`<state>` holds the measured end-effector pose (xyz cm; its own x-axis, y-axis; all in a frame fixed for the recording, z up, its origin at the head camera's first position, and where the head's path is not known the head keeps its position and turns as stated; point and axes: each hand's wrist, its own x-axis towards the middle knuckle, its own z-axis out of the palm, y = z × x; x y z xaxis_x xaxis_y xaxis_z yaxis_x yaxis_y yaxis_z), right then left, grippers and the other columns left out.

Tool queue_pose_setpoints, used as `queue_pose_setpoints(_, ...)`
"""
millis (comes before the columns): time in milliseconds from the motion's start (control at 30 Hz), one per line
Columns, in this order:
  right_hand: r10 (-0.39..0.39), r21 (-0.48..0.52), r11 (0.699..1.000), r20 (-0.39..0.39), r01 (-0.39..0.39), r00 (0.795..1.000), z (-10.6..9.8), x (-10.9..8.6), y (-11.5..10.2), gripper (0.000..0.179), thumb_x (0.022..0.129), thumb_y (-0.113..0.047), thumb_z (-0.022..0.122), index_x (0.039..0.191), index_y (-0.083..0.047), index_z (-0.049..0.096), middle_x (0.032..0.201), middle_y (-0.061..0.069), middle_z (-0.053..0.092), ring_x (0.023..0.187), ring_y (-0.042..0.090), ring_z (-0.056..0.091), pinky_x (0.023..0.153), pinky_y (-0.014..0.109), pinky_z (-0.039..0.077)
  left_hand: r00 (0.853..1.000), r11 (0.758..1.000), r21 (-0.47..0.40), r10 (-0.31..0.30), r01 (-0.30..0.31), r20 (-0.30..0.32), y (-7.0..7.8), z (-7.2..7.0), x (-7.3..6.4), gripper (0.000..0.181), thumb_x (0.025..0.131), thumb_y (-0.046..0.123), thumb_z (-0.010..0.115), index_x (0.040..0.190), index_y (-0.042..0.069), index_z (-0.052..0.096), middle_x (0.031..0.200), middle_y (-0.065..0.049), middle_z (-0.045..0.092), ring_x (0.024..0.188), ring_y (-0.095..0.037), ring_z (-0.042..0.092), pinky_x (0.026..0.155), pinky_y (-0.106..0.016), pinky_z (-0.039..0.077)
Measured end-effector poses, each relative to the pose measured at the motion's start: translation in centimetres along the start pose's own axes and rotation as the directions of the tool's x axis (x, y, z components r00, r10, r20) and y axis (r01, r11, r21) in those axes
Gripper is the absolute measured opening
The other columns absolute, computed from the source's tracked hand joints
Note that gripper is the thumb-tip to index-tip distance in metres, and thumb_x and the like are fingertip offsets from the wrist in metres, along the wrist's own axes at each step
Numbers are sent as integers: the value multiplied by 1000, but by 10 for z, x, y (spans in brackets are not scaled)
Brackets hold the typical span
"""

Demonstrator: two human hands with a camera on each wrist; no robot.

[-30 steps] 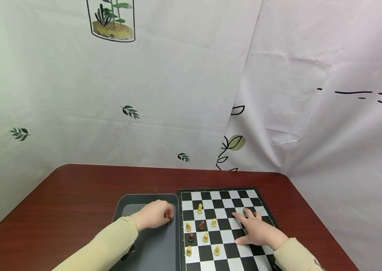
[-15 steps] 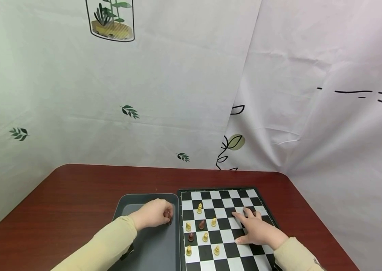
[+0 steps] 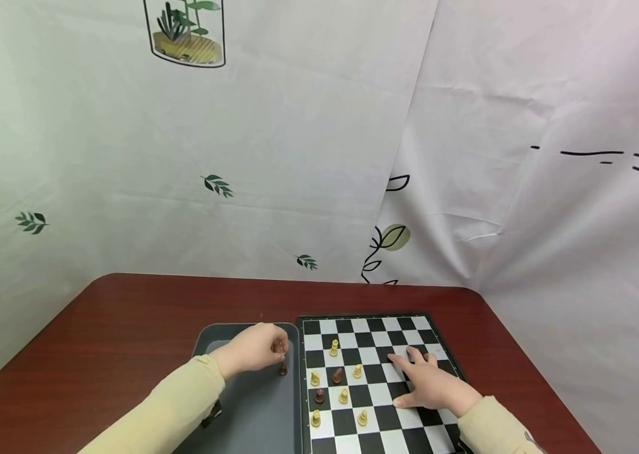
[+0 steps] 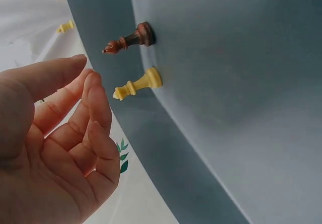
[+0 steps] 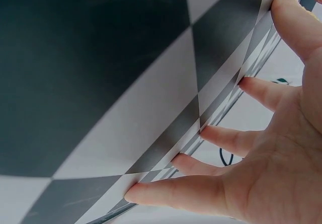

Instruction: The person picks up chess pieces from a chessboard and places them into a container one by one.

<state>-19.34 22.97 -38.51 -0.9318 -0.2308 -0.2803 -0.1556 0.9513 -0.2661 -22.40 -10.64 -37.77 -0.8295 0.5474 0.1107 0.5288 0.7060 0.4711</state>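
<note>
Left hand (image 3: 254, 348) has risen slightly since the earlier frame, baring more of the dark piece (image 4: 131, 39); that piece has probably been let go. Its thumb and fingertips nearly meet, with nothing between them. Reddish-brown and glossy, with a ringed neck and broad round base, the piece stands upright in the tray (image 3: 263, 413), just beside a yellow piece (image 4: 138, 84) (hidden overhead). Right hand (image 3: 433, 383) spreads wide on the board (image 3: 379, 396).
</note>
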Motion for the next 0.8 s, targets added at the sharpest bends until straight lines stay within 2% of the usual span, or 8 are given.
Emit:
queue_pose_setpoints(267, -5, 4, 1000, -6, 5, 1000, 0, 1, 1, 83, 69, -38, 80, 137, -9, 45, 142, 27, 32, 122, 53, 32, 90, 65, 37, 1000, 1000, -7, -6, 6, -3, 3, -4, 1, 4, 81, 2, 68, 84, 5, 66, 68, 5, 57, 59, -7, 48, 58, -28, 43)
queue_pose_setpoints(333, -7, 0, 1000, -8, 7, 1000, 0, 1, 2, 83, 68, -38, 80, 137, -9, 45, 142, 27, 32, 122, 53, 32, 90, 65, 37, 1000, 1000, -7, 0, 0, -7, 3, -5, 2, 4, 81, 2, 68, 84, 4, 66, 68, 6, 57, 59, -7, 48, 63, -32, 46)
queue_pose_setpoints(400, -7, -2, 1000, -8, 7, 1000, 0, 1, 2, 83, 69, -38, 80, 137, -9, 45, 142, 27, 32, 122, 53, 32, 90, 65, 37, 1000, 1000, -2, 5, -5, -12, 4, -6, 3, 4, 82, 2, 67, 85, 5, 66, 67, 6, 57, 58, -6, 47, 75, -40, 50)
queue_pose_setpoints(467, -6, -1, 1000, -7, 6, 1000, 1, 2, 3, 83, 69, -38, 80, 137, -9, 44, 142, 27, 32, 122, 53, 32, 90, 65, 37, 1000, 1000, 1, 6, -6, -11, 5, -7, 4, 5, 82, 3, 68, 85, 5, 66, 67, 7, 56, 59, -6, 47, 77, -43, 49)
queue_pose_setpoints(567, -5, 0, 1000, -5, 5, 1000, 1, 2, 3, 83, 69, -38, 80, 137, -9, 44, 142, 27, 32, 123, 53, 31, 90, 65, 37, 1000, 1000, 4, 2, -2, -5, 8, -8, 5, 6, 82, 4, 68, 87, 6, 65, 69, 7, 57, 60, -6, 49, 73, -38, 50)
queue_pose_setpoints(633, -4, -2, 1000, -3, 4, 1000, 1, 2, 3, 83, 68, -38, 80, 137, -9, 44, 142, 27, 32, 123, 53, 31, 90, 65, 37, 1000, 1000, 2, 2, -2, 1, 10, -9, 6, 7, 82, 4, 68, 88, 6, 65, 71, 6, 58, 62, -6, 50, 62, -30, 45)
queue_pose_setpoints(800, 2, -5, 1000, 3, -2, 1000, 2, 3, 2, 83, 68, -39, 80, 137, -9, 45, 142, 27, 32, 123, 52, 31, 90, 65, 37, 1000, 1000, -3, 4, -4, -8, 15, -9, 8, 7, 83, 6, 69, 88, 9, 66, 73, 7, 58, 65, -6, 51, 62, -27, 44)
